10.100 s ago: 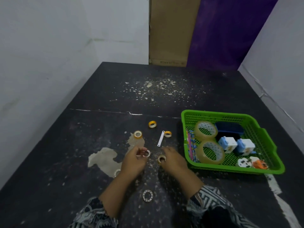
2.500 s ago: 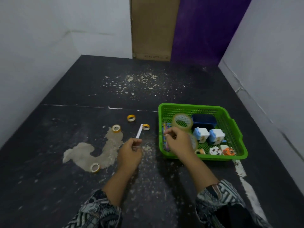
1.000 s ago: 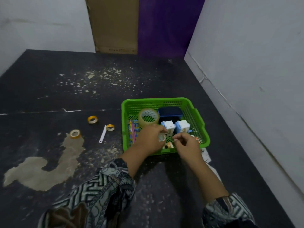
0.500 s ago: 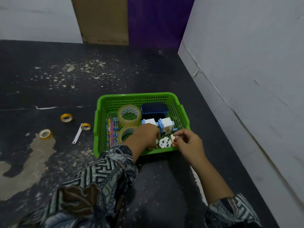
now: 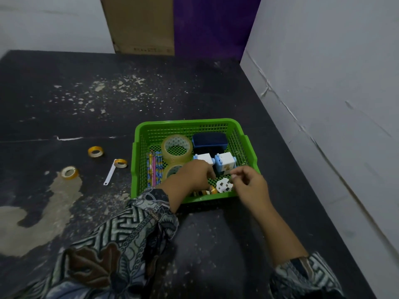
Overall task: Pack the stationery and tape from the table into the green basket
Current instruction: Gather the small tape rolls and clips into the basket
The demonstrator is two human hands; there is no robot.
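Note:
The green basket (image 5: 190,123) stands on the dark table and holds two big clear tape rolls (image 5: 177,147), a dark blue box (image 5: 209,140), two white-and-blue sharpeners (image 5: 225,162), pencils (image 5: 153,167) and a white round piece (image 5: 224,185). My left hand (image 5: 192,175) hangs inside the basket's front with loosely bent fingers, just above small tape rolls (image 5: 207,192) lying on the floor of the basket. My right hand (image 5: 248,180) is over the front right corner and pinches something small, seemingly a small tape roll. Three small tape rolls (image 5: 95,151) and a white strip (image 5: 109,174) lie on the table to the left.
A white wall (image 5: 323,104) runs close along the basket's right side. A cardboard panel (image 5: 140,24) and a purple one (image 5: 209,24) stand at the table's far end. Pale worn patches (image 5: 43,212) mark the table at the left.
My left hand has lifted slightly, and small tape rolls now show beneath it on the basket floor. My right hand stays pinched over the front right corner. The view has barely shifted.

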